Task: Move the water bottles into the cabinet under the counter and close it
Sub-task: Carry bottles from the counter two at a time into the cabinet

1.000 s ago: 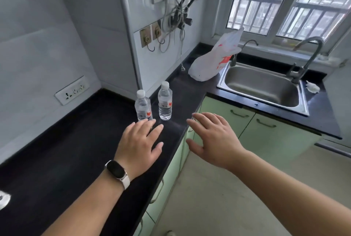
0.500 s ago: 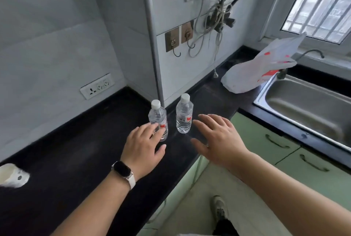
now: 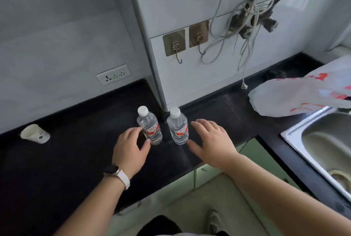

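Upright on the bench: left bottle, right bottle. The left hand lies at 7 o'clock of left bottle, grip wide, empty. The right hand lies at 4 o'clock of right bottle, grip wide, empty.

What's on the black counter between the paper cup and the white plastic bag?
In the head view: the left bottle and the right bottle, both upright, with the left hand and the right hand close beside them.
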{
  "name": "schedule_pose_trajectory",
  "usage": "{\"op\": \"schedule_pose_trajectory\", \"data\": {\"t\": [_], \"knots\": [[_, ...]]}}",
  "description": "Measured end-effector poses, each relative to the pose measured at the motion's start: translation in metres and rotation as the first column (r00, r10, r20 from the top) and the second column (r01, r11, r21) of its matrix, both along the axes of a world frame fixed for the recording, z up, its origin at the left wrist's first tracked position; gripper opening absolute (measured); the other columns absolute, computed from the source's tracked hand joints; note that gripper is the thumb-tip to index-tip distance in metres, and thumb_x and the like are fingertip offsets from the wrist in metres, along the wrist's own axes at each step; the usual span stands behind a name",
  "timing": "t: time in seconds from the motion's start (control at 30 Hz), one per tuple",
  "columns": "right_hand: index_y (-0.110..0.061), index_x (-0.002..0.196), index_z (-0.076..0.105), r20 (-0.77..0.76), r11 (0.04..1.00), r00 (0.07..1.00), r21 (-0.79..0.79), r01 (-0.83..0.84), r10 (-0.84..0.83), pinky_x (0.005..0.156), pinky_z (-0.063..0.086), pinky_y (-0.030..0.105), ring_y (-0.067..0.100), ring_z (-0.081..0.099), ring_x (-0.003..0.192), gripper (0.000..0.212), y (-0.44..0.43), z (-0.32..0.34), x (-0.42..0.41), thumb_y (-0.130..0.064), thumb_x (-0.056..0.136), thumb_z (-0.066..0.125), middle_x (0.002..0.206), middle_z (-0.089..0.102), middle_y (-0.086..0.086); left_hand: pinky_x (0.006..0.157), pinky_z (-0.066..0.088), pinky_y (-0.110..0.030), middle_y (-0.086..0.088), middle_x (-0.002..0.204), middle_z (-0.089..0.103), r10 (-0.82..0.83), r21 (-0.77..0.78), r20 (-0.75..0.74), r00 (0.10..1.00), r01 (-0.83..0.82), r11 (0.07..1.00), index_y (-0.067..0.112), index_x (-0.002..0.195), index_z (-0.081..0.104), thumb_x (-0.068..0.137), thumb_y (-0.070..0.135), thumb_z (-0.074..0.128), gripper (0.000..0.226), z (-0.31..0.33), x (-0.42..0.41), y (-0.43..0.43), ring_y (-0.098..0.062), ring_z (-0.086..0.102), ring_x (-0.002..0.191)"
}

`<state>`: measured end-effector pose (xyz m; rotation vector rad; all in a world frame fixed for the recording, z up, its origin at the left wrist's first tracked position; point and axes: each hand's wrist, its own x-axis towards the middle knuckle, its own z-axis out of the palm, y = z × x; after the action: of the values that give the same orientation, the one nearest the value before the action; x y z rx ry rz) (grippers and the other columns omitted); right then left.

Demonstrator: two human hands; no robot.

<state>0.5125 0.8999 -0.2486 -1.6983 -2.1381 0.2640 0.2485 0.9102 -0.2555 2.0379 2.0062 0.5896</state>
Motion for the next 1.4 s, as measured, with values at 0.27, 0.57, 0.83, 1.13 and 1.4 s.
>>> {"op": "schedule_pose_trajectory", "data": {"t": [0.27, 0.57, 0.83, 1.13, 1.4], "knots": [[-0.018, 0.147, 0.04, -0.24, 0.953, 0.97, -0.3, -0.044, -0.031, 0.108, 0.04, 0.04, 0.022, 0.042, 0.135, 0.072, 0.042, -0.013, -0.006, -0.054, 0.089, 0.061, 0.146, 0.047, -0.002, 0.108, 0.04, -0.034, -0.004, 0.143, 0.054, 0.291, -0.205, 0.324, 0.9, -0.233, 0.951, 0.014, 0.142, 0.049, 0.089, 0.033, 0.072, 0.061, -0.02, 0.01, 0.014, -0.02, 0.05, 0.132], [-0.029, 0.146, 0.035, -0.386, 0.859, 0.911, -0.506, -0.076, -0.147, 0.105, 0.043, 0.033, 0.008, 0.049, 0.125, 0.087, 0.081, -0.029, -0.022, -0.046, 0.075, 0.081, 0.141, 0.05, -0.011, 0.101, 0.04, -0.026, 0.009, 0.137, 0.056, 0.332, -0.299, 0.583, 0.741, -0.185, 0.936, 0.025, 0.136, 0.049, 0.082, 0.03, 0.081, 0.063, -0.05, 0.008, 0.051, -0.006, 0.052, 0.123], [-0.041, 0.133, 0.041, -0.427, 0.82, 0.873, -0.569, -0.058, -0.234, 0.091, 0.049, 0.026, 0.002, 0.06, 0.104, 0.081, 0.095, -0.039, -0.039, -0.038, 0.067, 0.088, 0.111, 0.06, -0.023, 0.091, 0.042, -0.009, 0.025, 0.116, 0.062, 0.272, -0.277, 0.717, 0.642, -0.096, 0.956, 0.046, 0.114, 0.051, 0.077, 0.014, 0.086, 0.06, -0.064, 0.001, 0.069, 0.017, 0.057, 0.106], [-0.044, 0.124, 0.044, -0.448, 0.812, 0.85, -0.581, -0.043, -0.276, 0.093, 0.053, 0.034, 0.001, 0.063, 0.099, 0.074, 0.104, -0.047, -0.044, -0.034, 0.066, 0.089, 0.107, 0.065, -0.02, 0.098, 0.05, -0.025, 0.031, 0.114, 0.067, 0.255, -0.263, 0.809, 0.53, -0.061, 0.963, 0.04, 0.116, 0.058, 0.073, 0.009, 0.088, 0.061, -0.071, -0.006, 0.08, 0.003, 0.063, 0.111], [-0.043, 0.121, 0.05, -0.508, 0.822, 0.814, -0.565, -0.069, -0.281, 0.088, 0.053, 0.029, 0.001, 0.066, 0.097, 0.066, 0.112, -0.049, -0.043, -0.035, 0.067, 0.088, 0.105, 0.068, -0.017, 0.094, 0.051, -0.022, 0.026, 0.111, 0.071, 0.299, -0.268, 0.794, 0.529, -0.138, 0.954, 0.037, 0.117, 0.063, 0.074, 0.014, 0.089, 0.056, -0.058, 0.002, 0.068, 0.004, 0.066, 0.105]]}}
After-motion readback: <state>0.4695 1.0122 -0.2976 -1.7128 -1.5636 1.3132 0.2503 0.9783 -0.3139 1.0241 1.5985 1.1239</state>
